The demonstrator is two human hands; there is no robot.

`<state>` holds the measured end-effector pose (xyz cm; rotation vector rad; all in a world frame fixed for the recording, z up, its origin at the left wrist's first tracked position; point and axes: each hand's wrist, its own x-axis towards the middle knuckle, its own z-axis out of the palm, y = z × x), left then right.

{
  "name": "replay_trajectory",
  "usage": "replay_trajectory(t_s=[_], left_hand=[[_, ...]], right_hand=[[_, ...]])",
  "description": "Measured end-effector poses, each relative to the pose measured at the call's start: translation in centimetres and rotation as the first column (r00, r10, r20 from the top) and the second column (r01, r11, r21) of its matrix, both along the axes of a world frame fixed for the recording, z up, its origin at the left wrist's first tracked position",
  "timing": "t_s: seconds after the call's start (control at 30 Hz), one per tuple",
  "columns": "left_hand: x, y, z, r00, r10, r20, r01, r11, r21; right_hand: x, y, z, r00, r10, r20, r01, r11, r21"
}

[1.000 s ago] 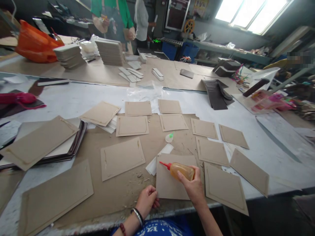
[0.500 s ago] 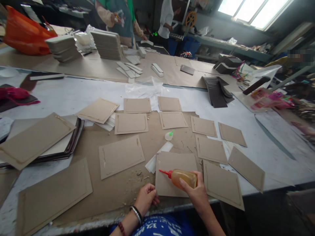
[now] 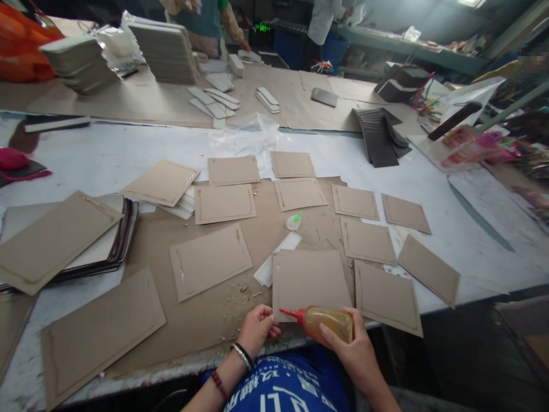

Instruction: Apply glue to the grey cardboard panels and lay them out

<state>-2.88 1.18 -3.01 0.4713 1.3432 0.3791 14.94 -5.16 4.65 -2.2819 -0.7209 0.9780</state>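
My right hand [image 3: 354,346] is wrapped round a squeeze bottle [image 3: 326,325] of amber glue. Its red nozzle points left, and the tip is over the lower left part of a tan cardboard sheet [image 3: 311,277]; whether it touches cannot be made out. Beside that sheet's lower left corner rests my left hand [image 3: 258,329], fingers curled in, with nothing visible in them. A strip of white paper [image 3: 278,257] lies partly under the sheet. Just beyond is a small whitish blob with a bright green piece [image 3: 295,220].
Several cardboard sheets with glue lines along their edges lie around, among them one on the left [image 3: 210,262] and one on the right [image 3: 388,297]. A dark-edged stack [image 3: 115,240] stands at far left. Across the table are board stacks [image 3: 160,51], dark folded pieces [image 3: 380,137] and co-workers.
The bottle's nozzle has moved down along the sheet's left side, toward its near edge. My left hand stays beside the sheet's lower left corner. The camera view has tilted downward.
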Motion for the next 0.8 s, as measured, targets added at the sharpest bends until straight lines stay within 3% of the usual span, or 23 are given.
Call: replay_trajectory(t_s=[0.43,0.8], left_hand=[[0.1,-0.1,0.1,1.000,-0.027,-0.013,0.028,1.000,0.013],[0.0,0.1,0.5,0.997,-0.056,-0.047,0.057,0.998,0.020]], right_hand=[[-0.2,-1.4,0.1,1.000,0.000,0.016,0.000,1.000,0.012],[2.5,-3.7,0.8,0.986,-0.093,0.138,0.093,0.996,0.003]])
